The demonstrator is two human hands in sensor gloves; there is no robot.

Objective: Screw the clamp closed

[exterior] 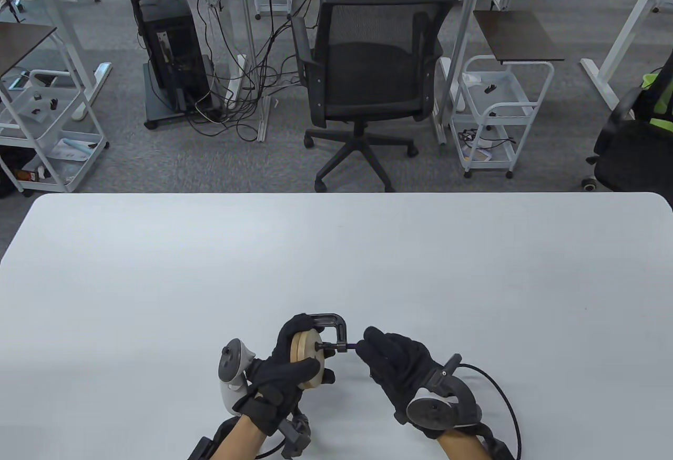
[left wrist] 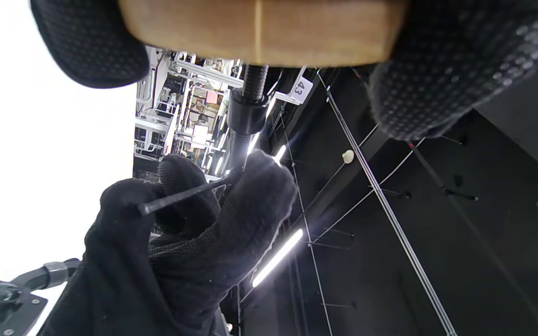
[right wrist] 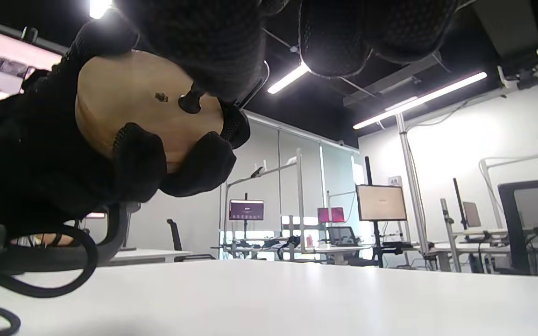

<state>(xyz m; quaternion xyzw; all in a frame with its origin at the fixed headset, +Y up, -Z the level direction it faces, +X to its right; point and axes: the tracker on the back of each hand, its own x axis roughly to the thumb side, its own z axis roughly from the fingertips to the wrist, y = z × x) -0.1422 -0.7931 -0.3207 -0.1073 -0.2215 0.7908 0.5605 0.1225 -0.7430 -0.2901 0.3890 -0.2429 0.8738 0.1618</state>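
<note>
Table view: a black C-clamp (exterior: pixel 332 326) sits near the table's (exterior: pixel 336 249) front edge, its screw (exterior: pixel 336 346) running left to right against two stacked wooden discs (exterior: pixel 307 359). The left hand (exterior: pixel 286 365) wraps the discs, fingers curled around their rim. The right hand (exterior: pixel 399 363), palm down, pinches the screw's thin crossbar handle (left wrist: pixel 182 194) between its fingertips.

Clamp (exterior: pixel 331 329) near front edge of table (exterior: pixel 157 281), discs (exterior: pixel 307 357) inside. Left hand (exterior: pixel 286 365) left of clamp, right hand (exterior: pixel 394 363) right. Chair (exterior: pixel 368 76) behind table.
</note>
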